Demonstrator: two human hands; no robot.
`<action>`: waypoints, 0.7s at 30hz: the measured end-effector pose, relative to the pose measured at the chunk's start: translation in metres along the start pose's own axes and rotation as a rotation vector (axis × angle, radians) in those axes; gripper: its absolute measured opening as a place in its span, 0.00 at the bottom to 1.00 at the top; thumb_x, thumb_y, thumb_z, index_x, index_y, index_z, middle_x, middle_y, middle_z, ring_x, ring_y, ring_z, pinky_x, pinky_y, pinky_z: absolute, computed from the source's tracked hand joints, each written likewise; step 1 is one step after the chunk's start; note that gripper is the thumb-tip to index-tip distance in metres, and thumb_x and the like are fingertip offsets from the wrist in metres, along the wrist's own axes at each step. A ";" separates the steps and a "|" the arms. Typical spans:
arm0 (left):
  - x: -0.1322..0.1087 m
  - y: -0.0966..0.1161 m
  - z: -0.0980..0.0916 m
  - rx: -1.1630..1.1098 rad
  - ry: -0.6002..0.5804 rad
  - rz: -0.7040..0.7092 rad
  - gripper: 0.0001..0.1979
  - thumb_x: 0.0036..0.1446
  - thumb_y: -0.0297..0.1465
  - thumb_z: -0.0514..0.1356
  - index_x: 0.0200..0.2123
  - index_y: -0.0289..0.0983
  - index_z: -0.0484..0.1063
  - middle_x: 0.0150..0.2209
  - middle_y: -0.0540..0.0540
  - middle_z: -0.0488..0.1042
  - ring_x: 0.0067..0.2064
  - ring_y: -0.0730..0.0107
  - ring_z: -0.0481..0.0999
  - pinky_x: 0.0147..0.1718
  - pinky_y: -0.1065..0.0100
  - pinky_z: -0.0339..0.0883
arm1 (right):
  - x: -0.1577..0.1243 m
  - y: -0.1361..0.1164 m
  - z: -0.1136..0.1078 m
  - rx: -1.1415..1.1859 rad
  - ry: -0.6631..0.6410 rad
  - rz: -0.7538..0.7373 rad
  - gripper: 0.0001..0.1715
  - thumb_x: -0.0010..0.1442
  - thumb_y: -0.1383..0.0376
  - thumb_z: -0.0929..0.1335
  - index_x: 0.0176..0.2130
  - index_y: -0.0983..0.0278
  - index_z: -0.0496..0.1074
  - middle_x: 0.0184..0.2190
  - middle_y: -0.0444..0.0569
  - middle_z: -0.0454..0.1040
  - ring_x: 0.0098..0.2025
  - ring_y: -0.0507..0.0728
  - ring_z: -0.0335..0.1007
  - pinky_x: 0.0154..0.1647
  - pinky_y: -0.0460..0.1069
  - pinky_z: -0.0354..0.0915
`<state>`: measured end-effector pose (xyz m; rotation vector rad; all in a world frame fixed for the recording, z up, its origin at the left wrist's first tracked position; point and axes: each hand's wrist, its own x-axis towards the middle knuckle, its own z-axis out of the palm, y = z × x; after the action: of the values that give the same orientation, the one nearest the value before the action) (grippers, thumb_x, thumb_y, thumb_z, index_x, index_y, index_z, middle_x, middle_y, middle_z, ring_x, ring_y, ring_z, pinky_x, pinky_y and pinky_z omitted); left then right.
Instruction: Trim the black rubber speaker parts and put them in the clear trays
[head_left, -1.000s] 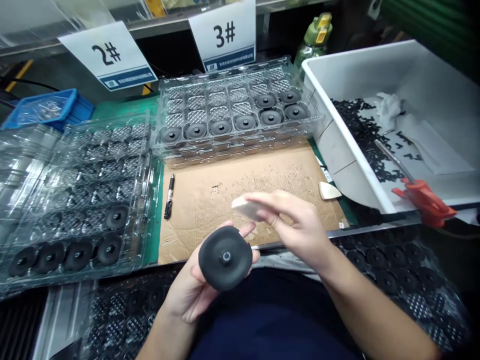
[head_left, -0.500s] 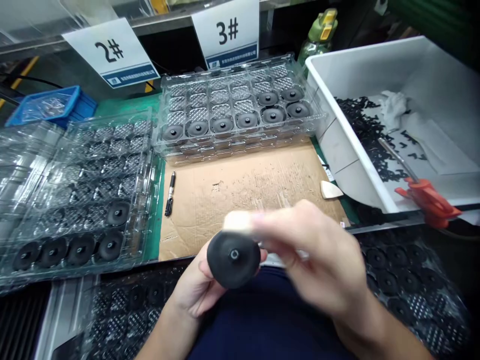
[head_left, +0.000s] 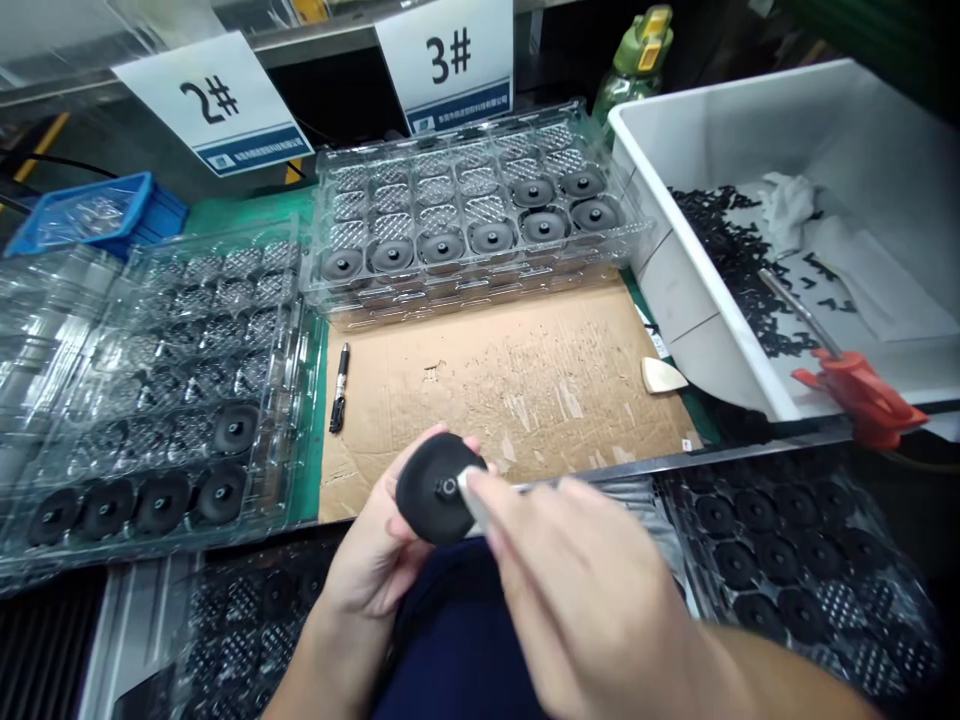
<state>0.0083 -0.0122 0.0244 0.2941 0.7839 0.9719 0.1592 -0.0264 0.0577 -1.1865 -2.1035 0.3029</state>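
Observation:
A round black rubber-like disc [head_left: 431,490] with a small raised hub at its centre is held up over my lap. My left hand [head_left: 371,555] grips it from behind and below, its fingers wrapped round the edge. My right hand [head_left: 585,580] is closed, with the fingers pinched at the disc's right side. At those fingertips a small white piece [head_left: 469,484] touches the disc close to the hub; its exact kind is unclear. Similar black discs sit in the clear plastic tray [head_left: 480,265] at the back and in the left tray [head_left: 296,440].
Cardboard [head_left: 480,360] covers the bench, bearing a pen [head_left: 340,388] and a cream wedge [head_left: 663,376]. To the right, a white bin [head_left: 697,290] contains small black parts, and an orange-handled tool [head_left: 862,395] lies across its rim. Another disc tray [head_left: 795,570] lies below right.
My right hand has come down and left, bringing the white piece from above the disc onto its face near the hub. The disc has shifted slightly left and tilted.

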 end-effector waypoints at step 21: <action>0.003 -0.010 0.006 0.055 0.085 0.113 0.25 0.42 0.27 0.69 0.46 0.44 0.71 0.43 0.51 0.77 0.43 0.67 0.76 0.41 0.73 0.71 | 0.024 0.014 0.001 0.372 -0.130 0.056 0.15 0.61 0.73 0.61 0.47 0.68 0.68 0.36 0.48 0.74 0.35 0.52 0.67 0.35 0.49 0.61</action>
<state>0.0197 -0.0143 0.0213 0.3496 0.8801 1.0762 0.1593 0.0007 0.0609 -1.0247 -2.0098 0.7788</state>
